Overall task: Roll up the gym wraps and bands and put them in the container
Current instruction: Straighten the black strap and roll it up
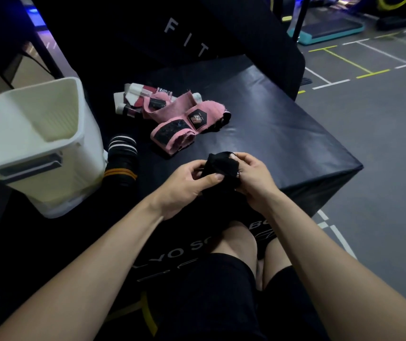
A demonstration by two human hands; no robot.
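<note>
A black wrap point(221, 166) is gripped between both hands just above the near edge of the dark padded worktop point(283, 124). The fingers of the left hand point(184, 183) are pinched on its left side, thumb on top; the fingers of the right hand point(251, 175) are closed on its right side. A white container point(37, 148) is seen at nine o'clock from the hands, tilted slightly; only bare ribbed walls can be seen inside, and the bottom is hidden. Just beside the container, a black band with white and orange stripes point(122, 161) is laid. At twelve o'clock, pink wraps point(184, 119) are heaped loosely, with white and maroon wraps point(135, 99) behind them at eleven o'clock.
</note>
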